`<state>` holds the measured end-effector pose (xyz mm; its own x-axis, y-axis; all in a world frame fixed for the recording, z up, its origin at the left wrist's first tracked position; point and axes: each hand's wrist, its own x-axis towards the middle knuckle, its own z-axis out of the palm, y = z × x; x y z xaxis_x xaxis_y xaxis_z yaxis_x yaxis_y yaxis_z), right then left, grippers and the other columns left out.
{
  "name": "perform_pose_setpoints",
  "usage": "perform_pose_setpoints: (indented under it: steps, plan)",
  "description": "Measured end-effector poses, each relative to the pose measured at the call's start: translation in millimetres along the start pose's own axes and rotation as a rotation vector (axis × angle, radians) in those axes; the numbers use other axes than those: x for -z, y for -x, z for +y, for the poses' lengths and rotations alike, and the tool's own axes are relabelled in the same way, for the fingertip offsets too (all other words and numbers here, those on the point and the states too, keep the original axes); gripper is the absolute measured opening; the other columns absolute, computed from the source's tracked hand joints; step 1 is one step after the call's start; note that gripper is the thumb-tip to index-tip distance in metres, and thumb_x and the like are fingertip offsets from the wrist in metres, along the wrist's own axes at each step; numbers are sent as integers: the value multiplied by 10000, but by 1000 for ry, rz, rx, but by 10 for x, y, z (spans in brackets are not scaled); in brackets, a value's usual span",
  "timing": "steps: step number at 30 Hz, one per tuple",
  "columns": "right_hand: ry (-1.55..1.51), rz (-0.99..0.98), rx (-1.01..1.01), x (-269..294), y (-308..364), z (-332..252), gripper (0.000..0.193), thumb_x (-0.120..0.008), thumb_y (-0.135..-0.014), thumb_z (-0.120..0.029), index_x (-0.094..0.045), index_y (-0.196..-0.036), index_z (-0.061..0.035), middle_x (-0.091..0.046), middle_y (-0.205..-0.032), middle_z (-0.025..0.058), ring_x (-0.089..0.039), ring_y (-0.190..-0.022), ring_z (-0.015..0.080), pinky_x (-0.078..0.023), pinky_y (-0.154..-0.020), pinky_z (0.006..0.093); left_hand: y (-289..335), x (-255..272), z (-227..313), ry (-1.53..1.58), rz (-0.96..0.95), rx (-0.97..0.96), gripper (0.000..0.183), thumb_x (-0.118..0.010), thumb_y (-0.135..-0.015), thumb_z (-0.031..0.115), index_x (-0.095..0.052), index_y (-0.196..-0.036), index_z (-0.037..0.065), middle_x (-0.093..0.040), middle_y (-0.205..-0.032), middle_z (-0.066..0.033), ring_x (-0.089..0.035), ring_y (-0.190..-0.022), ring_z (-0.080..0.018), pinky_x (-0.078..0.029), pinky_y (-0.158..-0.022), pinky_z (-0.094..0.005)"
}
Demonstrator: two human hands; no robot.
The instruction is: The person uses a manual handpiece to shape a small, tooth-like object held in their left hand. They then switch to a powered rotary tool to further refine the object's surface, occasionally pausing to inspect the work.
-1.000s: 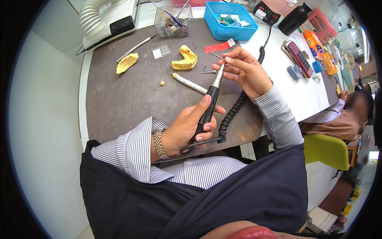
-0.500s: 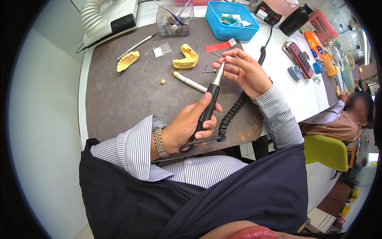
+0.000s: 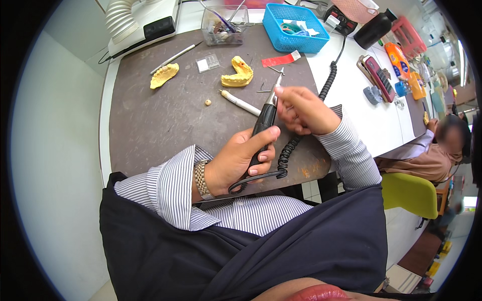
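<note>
My left hand [image 3: 236, 156] wraps round the black body of a rotary handpiece [image 3: 264, 120], its thumb lying along the top. The silver nose points away from me, and a thin bur [image 3: 281, 75] sticks out of its tip. Curled against that silver nose are the fingers of my right hand [image 3: 307, 111], slightly blurred, with some fingertips hidden. Below the handpiece lies a white pen-shaped tool [image 3: 242, 104], partly covered by it. A small cream tooth-like piece [image 3: 208, 102] rests nearby. Beyond are a yellow horseshoe-shaped dental cast [image 3: 238, 74] and a smaller cast piece [image 3: 164, 76].
A coiled black cord [image 3: 329, 80] runs from the handpiece to a control box [image 3: 342, 20]. Along the back stand a clear tool box [image 3: 225, 36], a blue basket [image 3: 296, 44] and a hose unit [image 3: 143, 37]. A person [image 3: 427, 155] sits at the right.
My right hand has moved from the bur tip down toward me to the silver nose, its fingers now curled. The bur shows uncovered. My left hand keeps its hold.
</note>
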<state>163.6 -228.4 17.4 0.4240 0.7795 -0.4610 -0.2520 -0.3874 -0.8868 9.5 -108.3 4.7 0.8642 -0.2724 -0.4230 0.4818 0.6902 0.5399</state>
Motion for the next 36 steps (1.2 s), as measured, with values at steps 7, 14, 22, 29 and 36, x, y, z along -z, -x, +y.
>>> perform_pose_setpoints:
  steps: [7,14,22,29,36]
  plan:
    - [18,-242,-53,-80,2,88,460,-560,-834,-479,-452,-630,-81,-356,-495,-53,-316,-386,35,-221,-335,187,65,-84,46,-54,-15,14,248,-562,-875,307,-435,-841,96,-417,-612,40,-375,-411,-21,-290,-357,-173]
    - [72,-256,191,-176,-11,161,363,-599,-834,-380,-534,-755,-32,-488,-622,-33,-433,-552,40,-349,-472,192,40,-62,24,-34,-138,42,296,-499,-896,327,-435,-741,84,-381,-538,40,-346,-368,-33,-256,-339,-175]
    - [-56,-206,376,-353,39,181,478,-604,-781,-466,-440,-614,-49,-373,-574,-8,-361,-552,86,-293,-492,244,35,8,-44,124,-381,84,280,-425,-914,309,-402,-730,100,-359,-502,45,-317,-334,-30,-233,-310,-172]
    - [-67,-685,681,-273,-54,241,463,-589,-814,-456,-410,-648,-62,-336,-640,-37,-326,-591,72,-288,-522,237,66,8,-111,307,-716,221,266,-395,-918,320,-373,-728,135,-331,-466,64,-292,-302,-23,-204,-267,-175]
    - [251,-481,683,-43,34,151,580,-532,-850,-456,-456,-1164,26,-554,-1049,138,-530,-1002,233,-415,-863,325,75,-74,74,96,-411,-244,369,-345,-927,435,-440,-957,80,-440,-631,-14,-451,-446,-114,-387,-416,-234]
